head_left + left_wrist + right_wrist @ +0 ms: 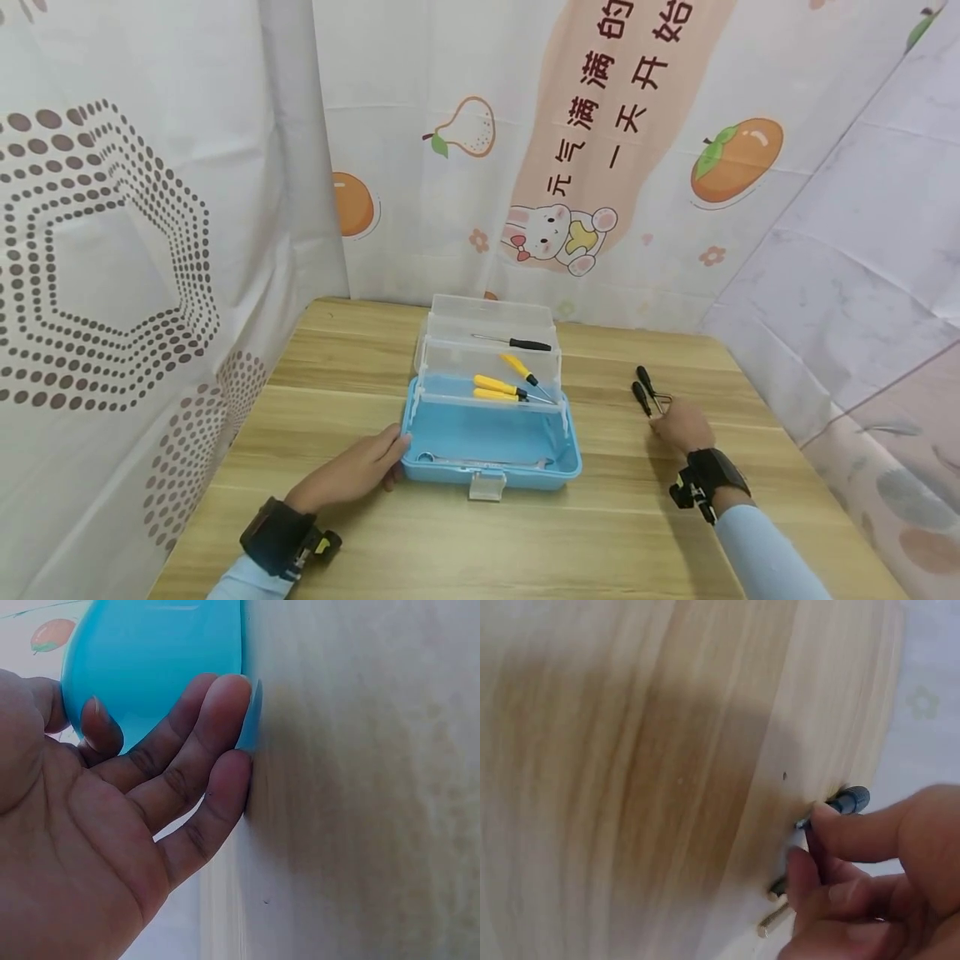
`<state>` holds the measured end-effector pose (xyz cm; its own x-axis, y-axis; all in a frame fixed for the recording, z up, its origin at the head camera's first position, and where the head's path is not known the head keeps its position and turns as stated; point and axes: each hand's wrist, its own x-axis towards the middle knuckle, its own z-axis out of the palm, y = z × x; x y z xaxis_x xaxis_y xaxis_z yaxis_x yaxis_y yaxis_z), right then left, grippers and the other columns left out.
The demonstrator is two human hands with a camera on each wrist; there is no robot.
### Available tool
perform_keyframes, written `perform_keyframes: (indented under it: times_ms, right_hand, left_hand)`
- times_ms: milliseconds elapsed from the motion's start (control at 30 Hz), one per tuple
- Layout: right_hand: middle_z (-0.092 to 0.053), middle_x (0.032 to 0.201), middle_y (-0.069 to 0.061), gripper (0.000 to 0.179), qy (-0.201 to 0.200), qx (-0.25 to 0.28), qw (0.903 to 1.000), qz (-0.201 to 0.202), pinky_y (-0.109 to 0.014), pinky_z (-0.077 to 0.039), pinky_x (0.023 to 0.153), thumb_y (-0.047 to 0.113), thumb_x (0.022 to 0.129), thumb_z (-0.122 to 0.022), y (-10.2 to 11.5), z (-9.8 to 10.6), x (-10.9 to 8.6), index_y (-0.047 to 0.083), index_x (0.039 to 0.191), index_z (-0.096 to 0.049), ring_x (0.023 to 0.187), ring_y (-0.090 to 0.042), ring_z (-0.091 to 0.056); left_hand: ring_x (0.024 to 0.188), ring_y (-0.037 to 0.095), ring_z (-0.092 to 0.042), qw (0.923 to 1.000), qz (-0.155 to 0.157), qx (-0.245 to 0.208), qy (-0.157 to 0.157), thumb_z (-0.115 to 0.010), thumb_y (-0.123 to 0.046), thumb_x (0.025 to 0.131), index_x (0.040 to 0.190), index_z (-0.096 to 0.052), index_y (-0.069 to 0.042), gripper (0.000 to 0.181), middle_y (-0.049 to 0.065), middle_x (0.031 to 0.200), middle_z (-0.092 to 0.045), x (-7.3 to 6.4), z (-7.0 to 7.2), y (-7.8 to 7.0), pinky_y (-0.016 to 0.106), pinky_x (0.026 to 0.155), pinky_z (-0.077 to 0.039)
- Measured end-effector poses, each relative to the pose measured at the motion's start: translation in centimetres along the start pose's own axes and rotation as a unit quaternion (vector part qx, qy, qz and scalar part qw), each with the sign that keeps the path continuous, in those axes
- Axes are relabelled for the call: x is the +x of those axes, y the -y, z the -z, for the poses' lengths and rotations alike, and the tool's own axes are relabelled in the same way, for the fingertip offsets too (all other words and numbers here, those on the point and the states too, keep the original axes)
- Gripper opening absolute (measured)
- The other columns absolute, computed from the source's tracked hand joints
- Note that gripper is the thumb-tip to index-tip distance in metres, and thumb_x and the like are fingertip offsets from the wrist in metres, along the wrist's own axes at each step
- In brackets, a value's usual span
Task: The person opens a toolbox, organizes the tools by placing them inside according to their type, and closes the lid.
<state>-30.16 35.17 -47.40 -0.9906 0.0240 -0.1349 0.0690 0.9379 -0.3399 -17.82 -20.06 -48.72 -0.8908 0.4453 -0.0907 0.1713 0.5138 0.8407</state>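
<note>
1. The right hand (684,427) reaches over the right part of the surface (525,550), its fingers drawn narrow with the thumb against the index finger, pinching a black-handled tool (641,398). The handle points away from the hand, and the metal end lies at the fingertips.
2. A second black-handled tool (644,379) lies just beyond the first; a bent metal piece near its end sits just beside the fingers. Both tools are on the surface, to the right of the blue toolbox (442,472) and apart from it.
3. The left hand (352,471) holds the near left corner of the toolbox, with the thumb at the rim and the other fingers bent against the outer wall.
4. The head view alone shows the toolbox contents: a double-ended wrench (487,462) along the near side of the bottom, and three yellow-handled screwdrivers (516,365) and a black-handled screwdriver (529,344) on the raised clear trays (450,398). A clear latch (487,486) hangs at the front.
5. The left wrist view shows what the head view hides: the palm side, with the lower fingers beside the toolbox's base, close to the surface.
6. The right wrist view shows the thumb tip on a dark tool, and metal rod ends (773,921) below, by the other fingers; whether those fingers hold the rods I cannot tell.
</note>
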Motion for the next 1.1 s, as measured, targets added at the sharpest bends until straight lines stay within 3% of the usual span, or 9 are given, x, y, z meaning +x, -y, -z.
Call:
perform_keyframes:
  times_ms: [200,400,500,633,733,900,1100]
  right_hand:
    - [-0.033,0.058,0.005,0.037,0.037,0.003,0.9992,0.014,-0.026,-0.028,0.05,0.014,0.087,-0.067,0.3,0.5,0.1,0.014,0.06,-0.043,0.051,-0.011,-0.032]
    - [-0.03,0.056,0.006,0.042,0.057,0.013,0.9977,0.033,-0.026,-0.029,0.05,0.014,0.083,-0.075,0.8,0.5,-0.2,0.016,0.058,-0.042,0.05,-0.01,-0.031]
    - [-0.03,0.053,0.008,0.04,0.066,0.008,0.9966,0.048,-0.026,-0.029,0.048,0.015,0.085,-0.075,1.2,0.6,-0.3,0.013,0.054,-0.05,0.048,-0.009,-0.03]
    - [-0.049,0.06,0.003,0.018,0.057,0.013,0.9955,0.075,-0.028,-0.038,0.048,0.012,0.085,-0.075,1.3,0.7,-0.4,0.004,0.069,-0.068,0.052,-0.013,-0.041]
    - [-0.063,0.077,-0.004,0.007,0.049,0.025,0.9945,0.089,-0.033,-0.045,0.053,0.007,0.084,-0.076,1.1,0.6,-0.4,0.001,0.083,-0.071,0.061,-0.018,-0.052]
    - [-0.067,0.088,-0.011,0.009,0.047,0.043,0.9925,0.105,-0.036,-0.049,0.054,0.007,0.088,-0.075,1.3,0.6,-0.5,-0.001,0.092,-0.073,0.065,-0.021,-0.057]
    - [-0.069,0.092,-0.015,0.016,0.011,0.059,0.9926,0.106,-0.038,-0.049,0.061,0.012,0.095,-0.072,1.3,0.4,-0.8,-0.005,0.095,-0.073,0.073,-0.023,-0.06]
  left_hand:
    - [0.073,0.019,-0.061,1.0,-0.004,0.002,-0.001,-0.023,-0.052,0.112,0.114,-0.053,-0.008,0.053,0.002,0.085,-0.062,0.1,-0.1,0.1,0.033,0.067,-0.05]
    - [0.073,0.02,-0.061,1.0,-0.001,0.0,0.0,-0.024,-0.053,0.112,0.115,-0.053,-0.009,0.053,0.003,0.085,-0.062,0.0,-0.1,0.0,0.033,0.067,-0.049]
    - [0.072,0.02,-0.061,1.0,0.001,0.001,-0.003,-0.024,-0.052,0.112,0.112,-0.053,-0.01,0.051,0.002,0.085,-0.062,-0.1,-0.1,-0.1,0.033,0.067,-0.049]
    - [0.072,0.02,-0.061,1.0,0.0,0.002,-0.004,-0.024,-0.052,0.112,0.111,-0.053,-0.01,0.051,0.002,0.085,-0.062,-0.1,-0.1,0.0,0.033,0.066,-0.049]
    - [0.073,0.02,-0.061,1.0,-0.002,0.005,-0.004,-0.024,-0.053,0.112,0.113,-0.054,-0.009,0.053,0.002,0.085,-0.062,-0.2,-0.1,0.0,0.033,0.067,-0.05]
    - [0.075,0.02,-0.06,0.9999,0.001,0.012,-0.011,-0.024,-0.053,0.112,0.114,-0.054,-0.008,0.053,0.002,0.084,-0.062,-0.1,0.0,-0.3,0.033,0.068,-0.049]
    - [0.076,0.02,-0.06,0.9999,0.001,0.012,-0.012,-0.025,-0.052,0.112,0.115,-0.054,-0.008,0.052,0.002,0.085,-0.062,-0.1,-0.1,-0.2,0.033,0.069,-0.05]
